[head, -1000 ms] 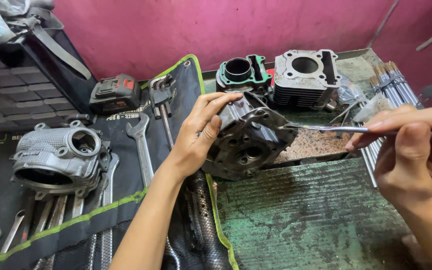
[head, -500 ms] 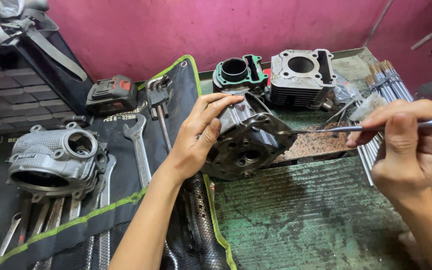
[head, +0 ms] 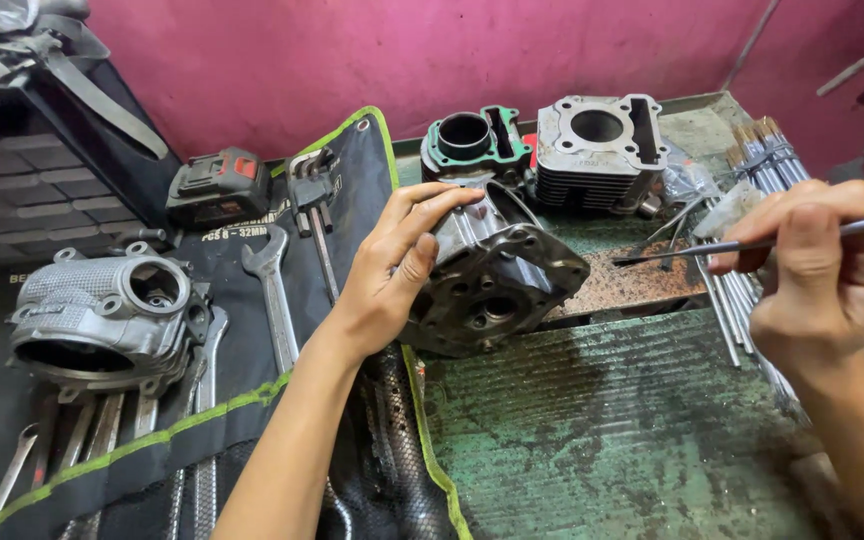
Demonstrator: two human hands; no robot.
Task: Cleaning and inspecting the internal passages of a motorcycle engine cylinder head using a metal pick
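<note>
My left hand (head: 392, 265) grips a dark, greasy engine cylinder head (head: 497, 275), tilted on its edge over a green metal bench (head: 592, 430). My right hand (head: 822, 270) holds a thin metal brush (head: 742, 243) like a pen. The brush's dark tip points left and hovers above a rusty plate (head: 632, 285), a short way to the right of the cylinder head, not touching it.
Two finned cylinder blocks, one green-topped (head: 472, 145) and one grey (head: 597, 140), stand at the back. A second silver cylinder head (head: 107, 315) lies on a black tool roll (head: 252, 380) with several wrenches (head: 272, 290). A battery pack (head: 217, 185) sits behind; spare brushes (head: 762, 150) lie at right.
My right hand has pulled the brush to the right, so its tip has left the cylinder head. The left hand keeps its grip on the head.
</note>
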